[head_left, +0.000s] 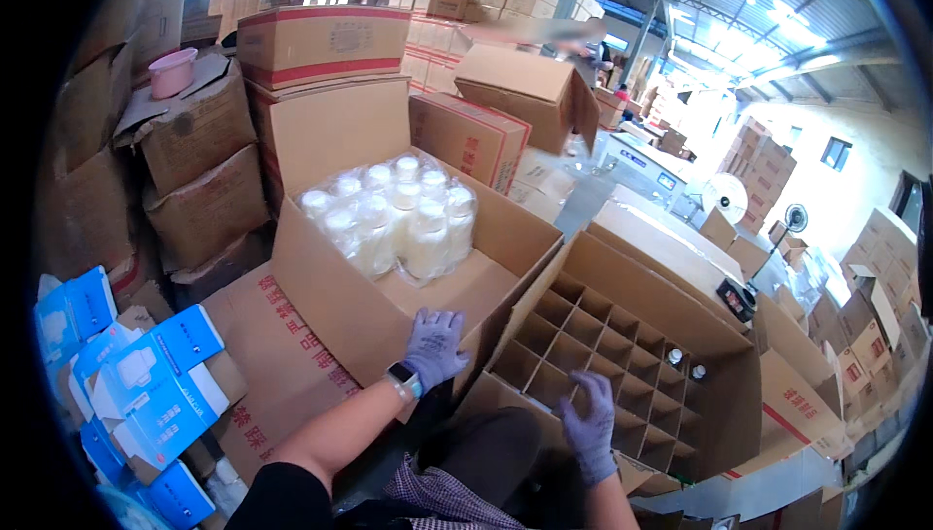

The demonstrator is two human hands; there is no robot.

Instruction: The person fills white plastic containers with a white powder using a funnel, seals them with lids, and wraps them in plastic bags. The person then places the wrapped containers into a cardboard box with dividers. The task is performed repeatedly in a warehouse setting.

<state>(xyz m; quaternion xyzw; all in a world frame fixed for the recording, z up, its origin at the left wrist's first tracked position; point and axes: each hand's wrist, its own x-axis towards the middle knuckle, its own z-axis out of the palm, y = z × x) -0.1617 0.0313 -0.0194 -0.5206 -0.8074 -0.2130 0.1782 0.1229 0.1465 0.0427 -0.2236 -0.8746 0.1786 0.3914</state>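
My left hand, in a grey-purple glove, lies over the near edge of an open carton, fingers stretched out and nothing in them. Inside that carton, toward its far left, stands a group of white bottles wrapped in clear plastic. Just right is a second open carton with a cardboard divider grid. Two white-capped bottles stand in cells on its right side. Over the grid's near edge hovers my gloved right hand, fingers apart and slightly bent, with nothing visible in it.
Blue printed boxes pile up at the left, below stacked cartons with a pink bucket on top. A black tape dispenser rests beyond the divided carton. Farther off are a fan and a blue-and-white machine.
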